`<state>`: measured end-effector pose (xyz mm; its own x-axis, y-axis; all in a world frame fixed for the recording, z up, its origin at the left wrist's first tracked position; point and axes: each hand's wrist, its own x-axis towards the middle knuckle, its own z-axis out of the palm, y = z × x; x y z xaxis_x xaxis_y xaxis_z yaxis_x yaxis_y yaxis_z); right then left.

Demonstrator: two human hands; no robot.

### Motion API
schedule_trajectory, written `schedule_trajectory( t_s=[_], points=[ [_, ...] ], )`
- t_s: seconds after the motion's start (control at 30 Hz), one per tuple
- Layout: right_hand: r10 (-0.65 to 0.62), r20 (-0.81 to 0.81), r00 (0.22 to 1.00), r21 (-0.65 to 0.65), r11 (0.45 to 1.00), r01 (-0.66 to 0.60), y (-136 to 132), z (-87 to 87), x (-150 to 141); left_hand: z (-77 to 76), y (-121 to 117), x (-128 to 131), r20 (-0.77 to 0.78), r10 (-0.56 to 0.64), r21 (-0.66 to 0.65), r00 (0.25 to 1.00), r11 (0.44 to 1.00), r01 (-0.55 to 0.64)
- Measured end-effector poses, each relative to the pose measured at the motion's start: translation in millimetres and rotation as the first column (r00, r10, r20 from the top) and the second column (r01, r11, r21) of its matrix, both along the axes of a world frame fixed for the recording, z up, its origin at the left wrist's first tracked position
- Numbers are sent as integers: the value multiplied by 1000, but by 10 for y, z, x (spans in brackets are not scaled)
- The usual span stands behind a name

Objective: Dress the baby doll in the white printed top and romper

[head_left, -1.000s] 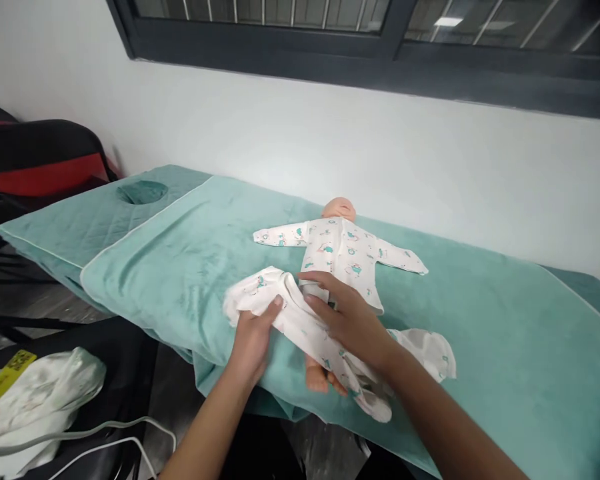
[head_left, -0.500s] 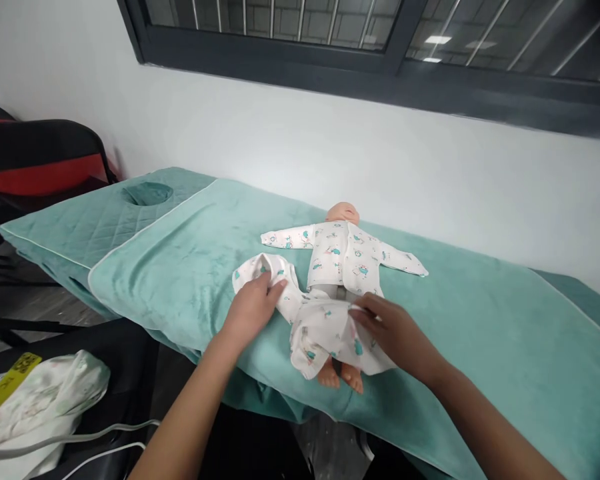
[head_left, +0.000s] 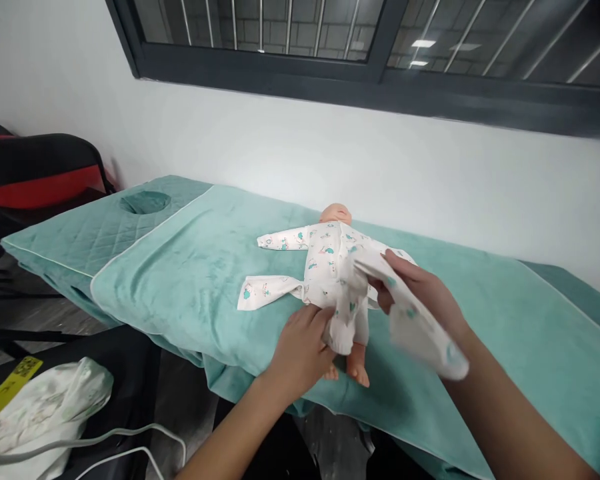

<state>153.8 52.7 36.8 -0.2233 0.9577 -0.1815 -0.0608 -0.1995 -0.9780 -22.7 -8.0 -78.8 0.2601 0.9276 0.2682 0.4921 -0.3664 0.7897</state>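
Observation:
A baby doll (head_left: 336, 213) lies on its back on the teal-covered bed, in a white printed jacket (head_left: 323, 250) with its arms spread. A second white printed baby garment (head_left: 350, 297) is bunched over its lower body and legs. One narrow section lies flat out to the left. My right hand (head_left: 420, 287) grips a raised part of this garment, with a blurred strip hanging below it. My left hand (head_left: 303, 343) is closed at the garment's lower edge beside the doll's legs, its fingertips partly hidden. The doll's bare feet (head_left: 359, 370) stick out below.
The teal bed (head_left: 480, 333) runs along a white wall under a barred window, with a face hole (head_left: 145, 201) at its left end. At lower left, a black chair (head_left: 130, 367) bears a bagged white cloth (head_left: 55, 400) and cables (head_left: 120, 433). A red-and-black chair (head_left: 45, 180) stands behind.
My right hand has lifted part of the garment up and right. My left hand has let go of the left section, now flatter, and moved right and down to the doll's legs.

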Motion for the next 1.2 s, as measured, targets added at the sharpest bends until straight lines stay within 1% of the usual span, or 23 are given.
schedule_trajectory(
  t_s=[0.1,0.2,0.27,0.3,0.4,0.47,0.5,0.57,0.63,0.67,0.7,0.73,0.77,0.83,0.87,0.93,0.97,1.0,1.03,1.1,1.13,1.17,1.2],
  points=[
    [-15,-115,993,57,998,22,9,-12,243,79,64,-29,151,17,-12,988,1000,-15],
    [-103,-234,967,189,971,149,-80,-68,441,302,92,-87,324,148,-114,934,987,-117],
    [-134,-275,952,282,935,213,-199,-99,499,552,85,-137,363,224,-177,905,970,-169],
    [-146,-261,954,329,916,230,-273,-101,502,702,75,-162,375,226,-189,899,968,-165],
    [-232,-86,969,516,822,242,-536,-18,414,1182,43,-221,430,160,-167,889,981,-96],
    [-261,109,959,681,722,119,-730,119,290,1464,35,-238,451,95,-135,887,990,-37],
    [-257,225,940,760,650,-4,-824,202,215,1579,38,-242,455,64,-124,888,992,-8],
    [-247,481,841,824,456,-337,-981,362,62,1742,61,-247,456,28,-122,889,992,32],
    [-303,686,662,728,258,-636,-1060,477,-67,1815,107,-267,470,20,-150,883,987,58],
    [-348,746,567,649,192,-736,-1063,509,-111,1821,139,-286,485,14,-168,875,983,78],
    [-395,782,482,575,157,-803,-1040,523,-137,1809,176,-312,503,6,-185,864,978,101],
    [-440,798,412,516,146,-844,-997,523,-146,1782,216,-344,517,2,-199,856,973,118],
    [-479,800,360,477,144,-867,-939,512,-140,1746,256,-378,523,8,-207,853,971,118],
    [-522,791,319,453,149,-879,-802,478,-102,1663,320,-442,493,54,-198,868,979,52],
    [-521,788,327,466,160,-870,-737,464,-79,1626,335,-463,463,91,-170,881,985,-13],
    [-484,777,403,551,211,-808,-631,454,-48,1577,316,-465,411,164,-38,897,986,-163],
    [-458,762,458,609,264,-748,-590,459,-46,1567,281,-443,397,173,39,901,978,-205],
    [-436,736,518,666,334,-666,-554,471,-55,1564,236,-408,383,145,98,912,976,-196],
    [-421,700,577,714,411,-567,-521,487,-72,1566,185,-363,358,80,128,930,983,-134],
    [-405,605,686,761,549,-346,-451,528,-119,1566,99,-259,290,-84,89,953,994,60],
    [-388,553,737,756,605,-249,-410,549,-142,1560,79,-211,270,-129,50,954,992,120],
    [-354,500,790,738,652,-175,-364,568,-157,1549,79,-171,272,-131,20,953,991,131],
    [-295,452,842,706,695,-136,-314,585,-163,1533,99,-141,310,-96,1,946,995,101]
  ],
)
